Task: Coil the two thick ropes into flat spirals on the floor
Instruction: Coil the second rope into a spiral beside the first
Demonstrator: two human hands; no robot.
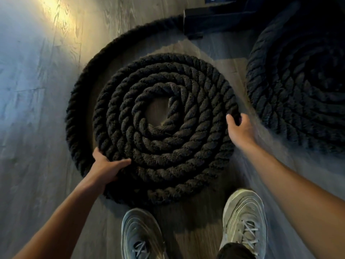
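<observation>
A thick black twisted rope lies in a flat spiral point(164, 128) on the wooden floor in front of me, with its end at the open centre. A loose outer length of the rope point(78, 101) curves around the left side and runs off to the upper right. My left hand point(106, 165) grips the spiral's lower-left rim, thumb on top. My right hand point(240, 128) clasps the spiral's right edge. A second black rope coil point(298, 86) rests at the right, in shadow.
A dark metal base or frame point(214, 21) stands at the top, where the loose rope leads. My two grey sneakers point(244, 217) stand just below the spiral. Bright light falls on the wooden floor point(37, 90) at the upper left.
</observation>
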